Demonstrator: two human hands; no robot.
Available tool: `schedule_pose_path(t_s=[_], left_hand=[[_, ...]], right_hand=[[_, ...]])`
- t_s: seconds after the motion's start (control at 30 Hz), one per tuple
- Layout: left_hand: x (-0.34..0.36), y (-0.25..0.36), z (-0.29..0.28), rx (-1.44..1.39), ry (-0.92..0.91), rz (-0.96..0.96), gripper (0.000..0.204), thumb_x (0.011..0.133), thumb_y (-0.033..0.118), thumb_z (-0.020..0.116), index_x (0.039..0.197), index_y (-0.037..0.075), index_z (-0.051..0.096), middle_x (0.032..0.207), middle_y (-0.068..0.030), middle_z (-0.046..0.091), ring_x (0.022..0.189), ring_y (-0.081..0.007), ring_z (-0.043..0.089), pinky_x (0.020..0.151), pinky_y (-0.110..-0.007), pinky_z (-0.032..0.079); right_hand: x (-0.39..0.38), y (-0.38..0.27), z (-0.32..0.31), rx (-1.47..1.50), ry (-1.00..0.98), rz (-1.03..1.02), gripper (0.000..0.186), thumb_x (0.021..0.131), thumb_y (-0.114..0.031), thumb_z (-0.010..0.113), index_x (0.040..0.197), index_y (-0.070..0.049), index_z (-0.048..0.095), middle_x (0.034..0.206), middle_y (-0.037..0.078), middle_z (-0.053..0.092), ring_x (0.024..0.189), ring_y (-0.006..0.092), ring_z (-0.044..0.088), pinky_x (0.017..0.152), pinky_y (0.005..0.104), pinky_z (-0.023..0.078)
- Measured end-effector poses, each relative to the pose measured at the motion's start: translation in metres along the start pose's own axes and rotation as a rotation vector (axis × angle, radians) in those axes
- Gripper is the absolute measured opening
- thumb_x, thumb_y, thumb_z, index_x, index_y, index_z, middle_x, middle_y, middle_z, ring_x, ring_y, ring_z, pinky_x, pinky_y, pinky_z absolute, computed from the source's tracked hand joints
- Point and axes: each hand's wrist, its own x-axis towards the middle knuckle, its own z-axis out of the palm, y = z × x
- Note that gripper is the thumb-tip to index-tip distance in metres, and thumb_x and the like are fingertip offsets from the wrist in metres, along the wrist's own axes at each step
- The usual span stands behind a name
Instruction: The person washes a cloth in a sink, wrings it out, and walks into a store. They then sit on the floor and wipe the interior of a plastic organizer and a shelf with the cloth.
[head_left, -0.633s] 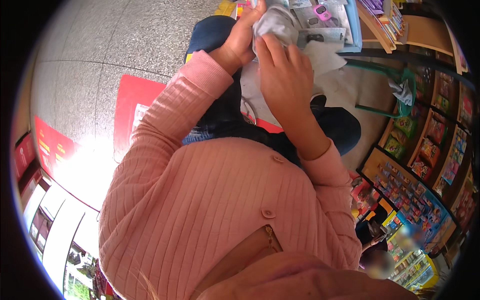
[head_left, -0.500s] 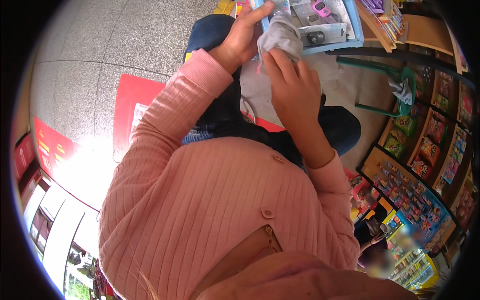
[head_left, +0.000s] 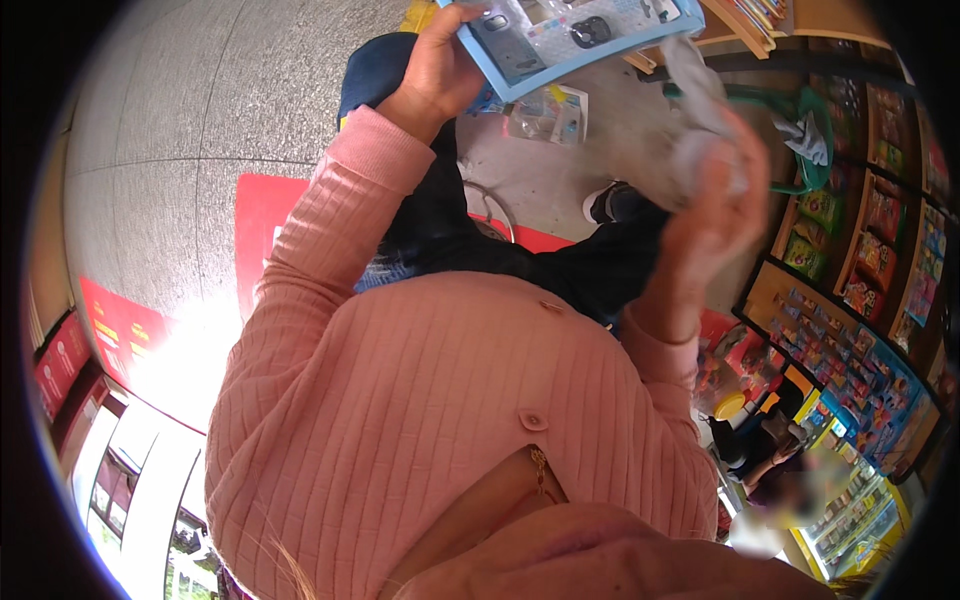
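Note:
My left hand (head_left: 437, 70) grips the left side of a light blue tray (head_left: 600, 60), which tilts at the top of the view. Clear blister packs lie in the tray, one with a small black oval device (head_left: 590, 32). To the right, my right hand (head_left: 715, 215) is closed on a grey cloth (head_left: 692, 80), blurred by motion. The cloth's upper end hangs near the tray's right corner, and its lower part is bunched at my fingers.
Below the tray, a clear plastic package (head_left: 548, 120) lies on the floor. A green stool (head_left: 818, 160) bears another grey cloth (head_left: 803, 135). Snack shelves (head_left: 865, 240) line the right side. Another person (head_left: 775, 450) is at the lower right. My legs (head_left: 460, 230) are below my hands.
My right hand has pulled the grey cloth away from the tray, to the right and down. The tray has shifted left and tilted in my left hand, uncovering the package on the floor.

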Motion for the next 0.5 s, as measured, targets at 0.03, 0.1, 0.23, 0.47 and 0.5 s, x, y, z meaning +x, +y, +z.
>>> schedule_pose_path(t_s=[0.03,0.1,0.23,0.47,0.5], left_hand=[[0.0,0.0,0.006,0.053,0.003,0.021,0.045,0.082,0.022,0.06,0.123,0.005,0.05,0.113,-0.0134,0.059,0.106,-0.0317,0.058,0.094,-0.048,0.048],[0.005,0.001,-0.011,-0.054,-0.023,-0.073,0.035,0.084,0.015,0.058,0.118,0.003,0.055,0.113,-0.0127,0.061,0.104,-0.0285,0.059,0.094,-0.041,0.047],[0.012,0.004,-0.023,0.038,-0.003,-0.032,0.033,0.086,0.02,0.056,0.112,0.0,0.055,0.106,-0.0121,0.064,0.1,-0.0267,0.06,0.096,-0.039,0.045],[0.007,0.003,-0.018,0.054,0.075,-0.046,0.036,0.084,0.015,0.059,0.116,0.001,0.053,0.111,-0.0113,0.06,0.104,-0.0274,0.057,0.097,-0.045,0.043],[0.008,0.003,-0.02,0.052,0.077,-0.041,0.036,0.084,0.016,0.059,0.117,0.001,0.053,0.111,-0.0113,0.06,0.104,-0.0276,0.057,0.098,-0.046,0.043]], right_hand=[[-0.008,0.007,0.015,-0.119,-0.091,-0.135,0.024,0.088,-0.011,0.059,0.111,-0.004,0.062,0.108,0.009,0.061,0.102,0.0226,0.058,0.089,0.0337,0.046],[-0.018,0.027,0.049,-0.369,-0.273,-0.507,0.033,0.077,-0.01,0.064,0.111,-0.011,0.064,0.111,0.004,0.059,0.088,0.023,0.056,0.078,0.0331,0.046],[-0.029,0.053,0.067,-0.606,-0.426,-0.651,0.044,0.07,-0.004,0.065,0.113,-0.015,0.065,0.116,-0.001,0.06,0.084,0.0218,0.055,0.073,0.0317,0.044],[0.047,0.097,0.01,-0.818,-0.182,-0.817,0.048,0.069,-0.005,0.059,0.114,-0.02,0.064,0.117,-0.01,0.058,0.08,0.0174,0.05,0.071,0.0312,0.043],[0.054,0.093,0.003,-0.827,-0.17,-0.794,0.048,0.071,-0.003,0.061,0.116,-0.019,0.064,0.117,-0.006,0.059,0.081,0.0196,0.052,0.072,0.032,0.043]])
